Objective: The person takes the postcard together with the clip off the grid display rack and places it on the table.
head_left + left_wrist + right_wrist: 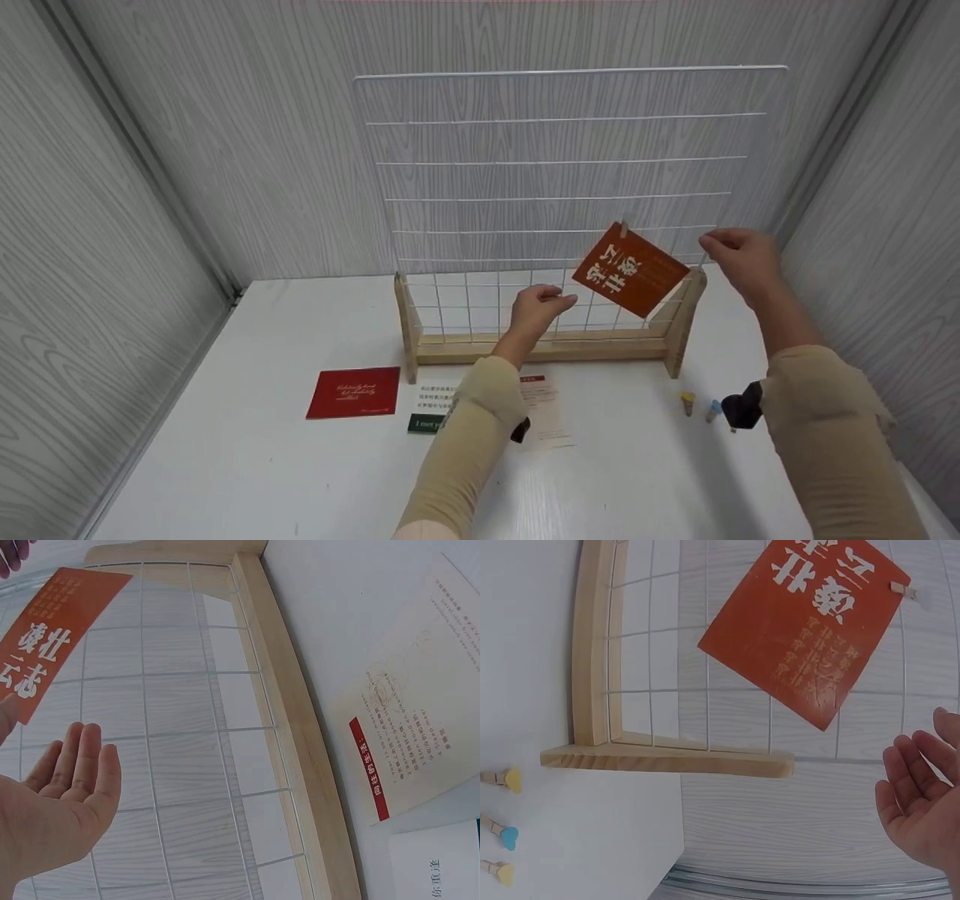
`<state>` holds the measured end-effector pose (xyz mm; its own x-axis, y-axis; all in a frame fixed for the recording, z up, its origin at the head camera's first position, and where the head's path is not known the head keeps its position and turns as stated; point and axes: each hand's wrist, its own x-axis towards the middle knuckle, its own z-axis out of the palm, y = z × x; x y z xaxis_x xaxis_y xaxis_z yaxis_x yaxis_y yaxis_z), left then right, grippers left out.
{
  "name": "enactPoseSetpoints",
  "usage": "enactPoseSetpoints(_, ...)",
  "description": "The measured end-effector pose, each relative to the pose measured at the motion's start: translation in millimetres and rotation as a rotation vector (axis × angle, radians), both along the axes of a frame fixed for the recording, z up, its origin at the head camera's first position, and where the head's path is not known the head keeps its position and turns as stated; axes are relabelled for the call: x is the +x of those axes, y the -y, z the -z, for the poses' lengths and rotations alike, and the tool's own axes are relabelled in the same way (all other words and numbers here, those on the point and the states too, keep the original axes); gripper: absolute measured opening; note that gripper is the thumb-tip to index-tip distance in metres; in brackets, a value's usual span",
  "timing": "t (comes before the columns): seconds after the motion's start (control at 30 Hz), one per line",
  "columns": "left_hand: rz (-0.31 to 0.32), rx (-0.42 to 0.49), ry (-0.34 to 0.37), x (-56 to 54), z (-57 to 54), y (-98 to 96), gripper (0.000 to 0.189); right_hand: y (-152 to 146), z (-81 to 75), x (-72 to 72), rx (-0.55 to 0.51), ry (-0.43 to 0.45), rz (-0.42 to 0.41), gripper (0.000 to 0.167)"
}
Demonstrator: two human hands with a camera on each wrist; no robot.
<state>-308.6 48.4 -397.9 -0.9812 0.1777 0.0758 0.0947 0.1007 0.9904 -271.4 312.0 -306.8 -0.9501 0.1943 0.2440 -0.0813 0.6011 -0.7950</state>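
Observation:
An orange-red card [637,281] with white characters hangs tilted on a white wire grid [570,73], held at its upper corner by a small wooden clothespin [903,590]. My left hand [534,311] is in front of the grid, to the lower left of the card. Its fingers are loosely bent and hold nothing, as the left wrist view shows. To the right of the card, near the grid's right edge, is my right hand [744,262]. In the right wrist view its relaxed fingers [909,772] are apart from the card and the clothespin.
A wooden stand [540,351] bears the grid. On the white table lie a red card [354,393], a white-and-green card [427,424] and a cream card [420,690], partly behind my left arm. Small heart clothespins, yellow [511,780] and blue [508,838], lie at the right.

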Motion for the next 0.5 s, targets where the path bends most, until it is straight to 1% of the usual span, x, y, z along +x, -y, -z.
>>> enactPoseSetpoints(0.1,0.001,-0.005,0.004,0.1,-0.3,-1.3,0.039,6,-0.9,-3.0,-0.005,-0.004,-0.006,0.051)
enactPoseSetpoints(0.27,0.01,-0.021,-0.001,-0.8,-1.3,-3.2,0.039,14,-1.5,-8.4,0.038,-0.062,-0.023,0.045)
enactPoseSetpoints(0.33,0.015,-0.022,-0.013,-1.1,-3.0,-4.0,0.039,16,-2.2,-10.5,0.066,-0.076,-0.022,0.043)
enactPoseSetpoints(0.4,0.02,-0.023,-0.022,-0.7,-5.7,-4.9,0.038,20,-3.4,-12.4,0.085,-0.073,-0.007,0.043)
enactPoseSetpoints(0.5,0.027,-0.015,-0.038,-1.5,-9.0,-6.7,0.037,25,-5.7,-15.5,0.084,-0.078,0.009,0.041)
